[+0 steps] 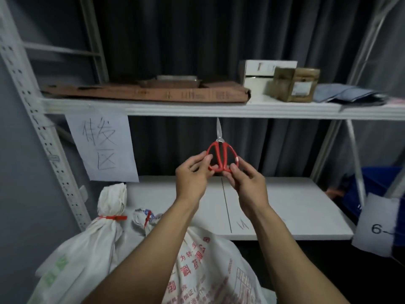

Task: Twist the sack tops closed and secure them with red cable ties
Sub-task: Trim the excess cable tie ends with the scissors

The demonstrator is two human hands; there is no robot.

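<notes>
Both of my hands hold up red-handled scissors [221,154] with the blades pointing up, in front of the shelf. My left hand [192,176] pinches the left handle loop and my right hand [247,183] pinches the right loop. Below at the left stands a white sack [87,249] with its top twisted shut and a red cable tie [112,217] around the neck. Beside it lies a second white sack [203,264] with red print; its bunched top [142,218] carries another red cable tie [148,217]. My forearms cover part of this sack.
A white lower shelf board [285,205] runs behind the hands. The upper shelf [197,108] carries flat cardboard [149,93], a white box [258,77] and brown boxes [295,84]. A handwritten paper sign [103,145] hangs at the left. A blue crate [377,189] sits at the right.
</notes>
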